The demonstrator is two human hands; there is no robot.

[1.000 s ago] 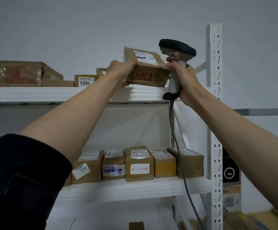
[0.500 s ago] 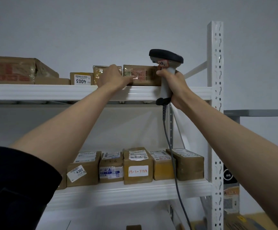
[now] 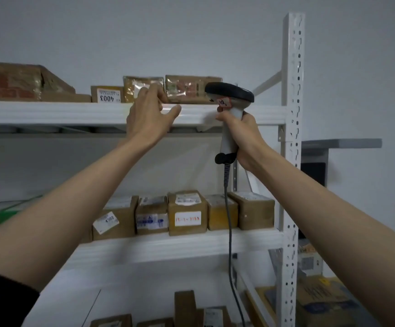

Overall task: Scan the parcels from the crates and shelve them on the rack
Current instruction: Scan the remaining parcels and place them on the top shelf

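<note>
Head view, looking up at a white metal rack (image 3: 292,138) that fills most of the frame. Top shelf (image 3: 73,113) runs across the upper third. On it, right of centre, a brown taped parcel (image 3: 189,89) lies flat near the shelf's front edge, just beside a second, yellower parcel (image 3: 140,87) on its left. Further left: a small box labelled 4003 (image 3: 106,94), label upside down, then a large taped carton (image 3: 14,82) at the upper left edge.

Left hand (image 3: 149,116) at centre frame, fingers loosely extended, thumb spread out to the right in front of the shelf's front lip. Fingertips lie at the lower left corner of the brown taped parcel; contact cannot be judged (the hand covers that corner). It grips nothing.

Right hand (image 3: 243,140) is right of centre, fingers wrapped around the grey handle of a barcode scanner (image 3: 230,100), held upright. The scanner's dark head overlaps the parcel's right end. Its cable (image 3: 229,232) hangs down the lower middle of the frame.

Middle shelf (image 3: 180,246), centre: a row of five brown boxes (image 3: 184,213) side by side, touching, some with white labels. Lower shelf, bottom centre: more boxes, partly cut off. Lower right corner: a cardboard crate (image 3: 321,300), blurred.
</note>
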